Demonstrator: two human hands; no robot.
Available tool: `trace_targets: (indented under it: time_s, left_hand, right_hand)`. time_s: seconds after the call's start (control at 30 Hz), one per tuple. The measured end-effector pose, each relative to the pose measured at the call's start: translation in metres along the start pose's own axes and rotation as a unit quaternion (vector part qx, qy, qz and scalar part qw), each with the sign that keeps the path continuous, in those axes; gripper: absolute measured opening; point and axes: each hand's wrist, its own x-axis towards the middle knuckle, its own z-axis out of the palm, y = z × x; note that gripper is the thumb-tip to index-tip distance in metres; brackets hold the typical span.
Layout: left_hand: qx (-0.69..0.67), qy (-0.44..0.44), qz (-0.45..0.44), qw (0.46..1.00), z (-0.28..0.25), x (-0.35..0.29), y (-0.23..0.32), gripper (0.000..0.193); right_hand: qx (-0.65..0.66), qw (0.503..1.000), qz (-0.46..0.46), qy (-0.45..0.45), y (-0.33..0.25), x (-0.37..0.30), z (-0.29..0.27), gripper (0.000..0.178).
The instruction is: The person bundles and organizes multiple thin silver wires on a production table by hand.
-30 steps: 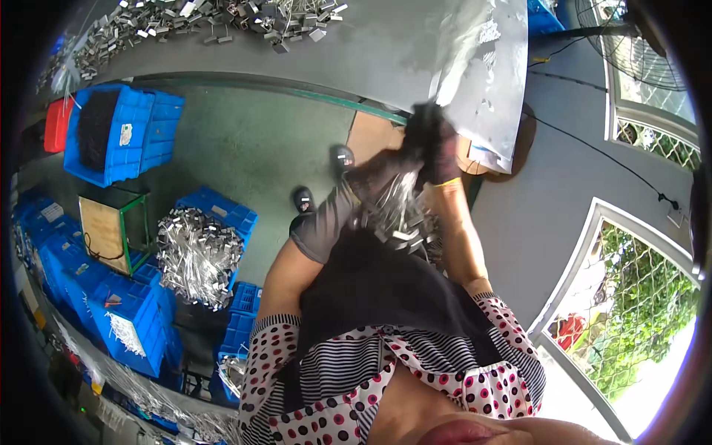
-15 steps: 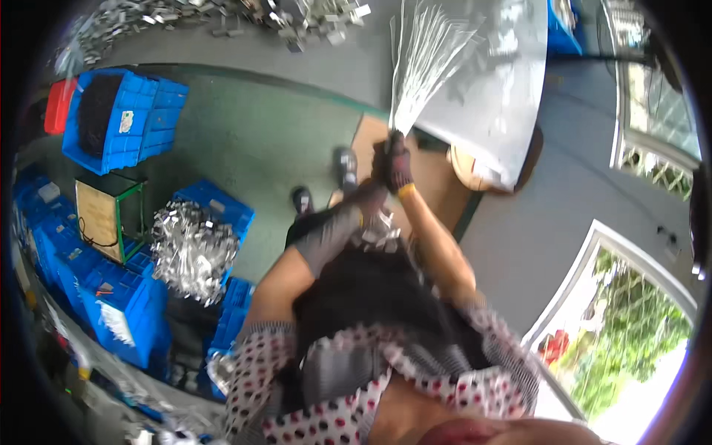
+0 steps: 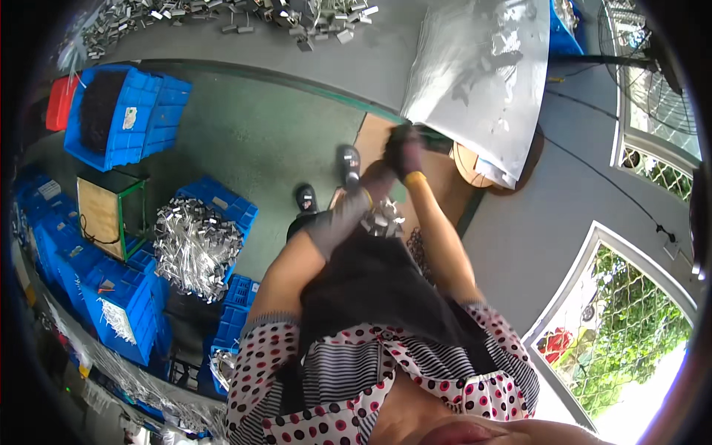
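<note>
Both my hands are gloved and close together in front of the apron, somewhat smeared by motion. My right hand (image 3: 406, 152), in a dark glove with a yellow cuff, is closed at the corner of the shiny grey sheet (image 3: 475, 81). Just below it, my left hand (image 3: 379, 180) is closed, with a grey sleeve cover on its forearm. Small silvery metal blocks (image 3: 384, 220) hang in a cluster beneath the hands, at the end of the wire bundle. The pale wires beyond my right hand are hard to tell from the sheet's bright left edge.
Loose metal blocks (image 3: 311, 22) lie on the grey table (image 3: 378, 63). At left stand blue crates (image 3: 137, 122), a green-framed stand (image 3: 111, 219) and a heap of wired metal pieces (image 3: 196, 248). A round wooden piece (image 3: 467, 167) sits under the sheet. A fan (image 3: 645, 70) stands at right.
The fan of white wires that spread over the sheet no longer shows clearly. My right hand has shifted slightly right; my left stays close below it.
</note>
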Motion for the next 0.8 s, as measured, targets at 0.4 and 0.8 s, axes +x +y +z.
trace_targets:
  time_s: [0.4,0.8]
  left_hand:
    - [0.057,-0.095,0.254,0.961,-0.074,0.030,0.073,0.016]
    - [-0.684,-0.177,-0.097,0.701,-0.157,0.051,0.164,0.033]
  right_hand:
    - [0.298,0.924,0.231,0.058,-0.009,0.033,-0.123,0.024]
    - [0.829,0.493,0.259,0.056,0.026,0.064,-0.210,0.057]
